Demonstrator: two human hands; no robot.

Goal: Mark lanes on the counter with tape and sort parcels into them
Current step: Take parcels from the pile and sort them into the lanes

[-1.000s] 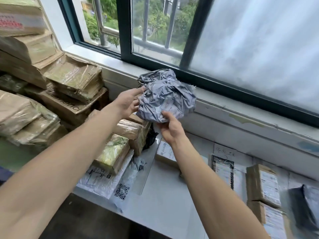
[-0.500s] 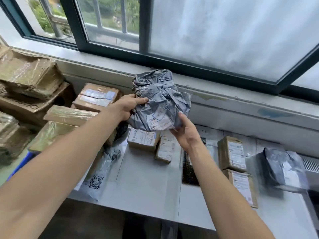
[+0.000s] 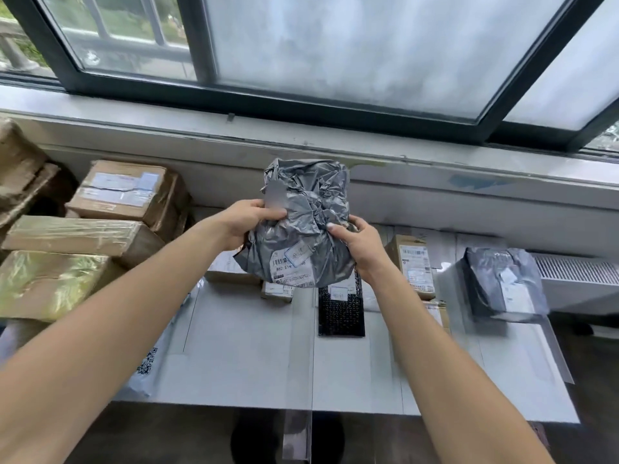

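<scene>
I hold a crumpled grey plastic parcel [image 3: 306,226] with a white shipping label in the air above the white counter [image 3: 241,356]. My left hand [image 3: 246,221] grips its left side, and my right hand [image 3: 356,241] grips its right side. Strips of clear tape [image 3: 298,356] run front to back across the counter and split it into lanes. Small cardboard boxes [image 3: 413,262], a black patterned mailer [image 3: 340,311] and another grey bagged parcel [image 3: 500,284] lie in the lanes under and to the right of my hands.
Taped brown cartons [image 3: 127,192] are piled at the left, with a white QR-code mailer [image 3: 149,361] hanging over the counter's edge. A window sill and dark window frame [image 3: 301,105] run behind. A white vented unit [image 3: 576,269] is at the right.
My view and both hands swung right with the grey parcel, from over the carton pile to above the taped lanes. The parcel now sits lower with its label facing me.
</scene>
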